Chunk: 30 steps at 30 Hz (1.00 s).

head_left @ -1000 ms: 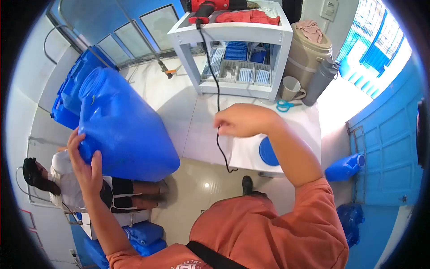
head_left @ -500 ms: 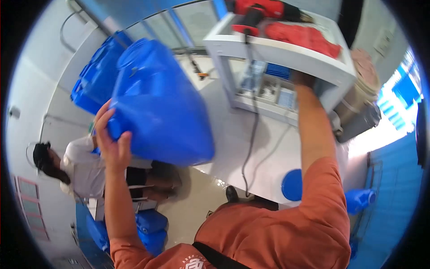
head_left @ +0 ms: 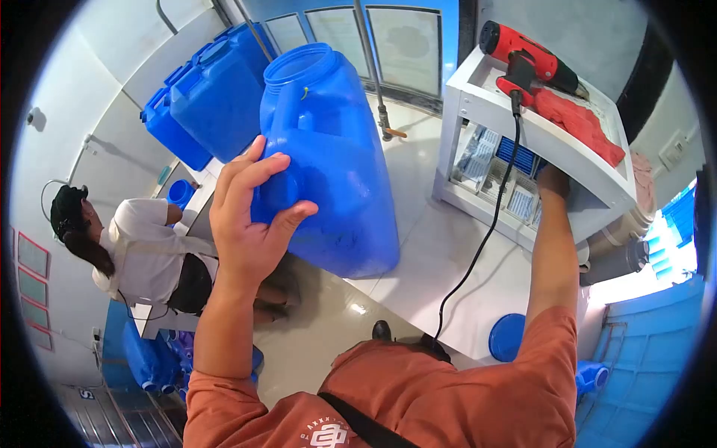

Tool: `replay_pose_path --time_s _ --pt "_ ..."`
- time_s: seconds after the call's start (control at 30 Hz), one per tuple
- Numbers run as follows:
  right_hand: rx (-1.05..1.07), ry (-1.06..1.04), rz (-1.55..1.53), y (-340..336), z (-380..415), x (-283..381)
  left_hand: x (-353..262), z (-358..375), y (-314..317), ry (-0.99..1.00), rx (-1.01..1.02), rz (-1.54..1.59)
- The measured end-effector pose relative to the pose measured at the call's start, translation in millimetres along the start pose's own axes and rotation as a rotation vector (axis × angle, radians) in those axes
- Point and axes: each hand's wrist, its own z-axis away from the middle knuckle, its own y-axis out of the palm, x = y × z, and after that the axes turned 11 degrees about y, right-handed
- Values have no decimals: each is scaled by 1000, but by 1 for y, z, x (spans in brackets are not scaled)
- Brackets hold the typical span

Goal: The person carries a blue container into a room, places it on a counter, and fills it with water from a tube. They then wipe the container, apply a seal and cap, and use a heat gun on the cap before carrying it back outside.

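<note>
A large blue plastic jug with an uncapped wide mouth stands on the white counter before me. My left hand curls its fingers and thumb around a small blue cap on the jug's near side. Inside the white shelf unit, my right hand reaches among small compartments, next to a blue ribbed stack and packets. Its fingers are hidden there, so what they touch cannot be seen. A round blue lid lies on the counter below my right forearm.
On top of the unit lie a red heat gun and a red cloth. The gun's black cord hangs across the counter. More blue jugs stand at the back left. A person works on the left.
My view has turned, so the jug and shelf unit appear farther right. The jug's open mouth shows now. My left hand stays at the cap, my right hand inside the shelf.
</note>
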Motion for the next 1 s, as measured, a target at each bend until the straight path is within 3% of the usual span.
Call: replay_pose_path --time_s 0.17,0.23,0.3,0.37,0.43,0.47,0.53,0.57,0.63,0.67,0.7,0.77,0.83,0.9,0.93,1.0 --pt "-38 -127 -4 -58 34 -7 16 -2 14 50 -62 -85" --pt "105 -90 -222 -97 69 -19 28 -1 17 67 -38 -84" --pt "166 -133 -660 -166 141 -7 10 -2 31 281 -353 -140" --pt "415 -81 -1041 -195 190 -4 -22 20 45 250 -339 292" --pt "258 -539 -1161 -218 223 13 -65 26 56 -52 88 704" --pt "261 -530 -1162 -227 231 21 -90 22 67 -392 213 1115" --pt "281 -918 -1129 -241 244 29 -104 13 91 -704 394 1509" --pt "282 -913 -1130 -246 247 28 -106 10 97 -706 399 1508" --pt "347 -968 -970 -253 249 25 -109 4 111 -833 603 1572" --pt "317 -1005 -913 -251 247 19 -116 1 112 -799 523 1537" --pt "308 -1004 -911 -249 251 16 -115 1 115 -790 526 1539" --pt "474 -666 -1108 -244 264 8 -113 6 122 -768 337 1457" --pt "519 -613 -1170 -234 272 5 -122 7 125 -774 278 1431" --pt "926 -211 -1323 -233 281 12 -134 12 127 -706 163 1393" --pt "782 -226 -1361 -229 284 16 -138 13 127 -697 118 1431" --pt "738 -195 -1365 -230 275 17 -141 8 122 -719 104 1468"
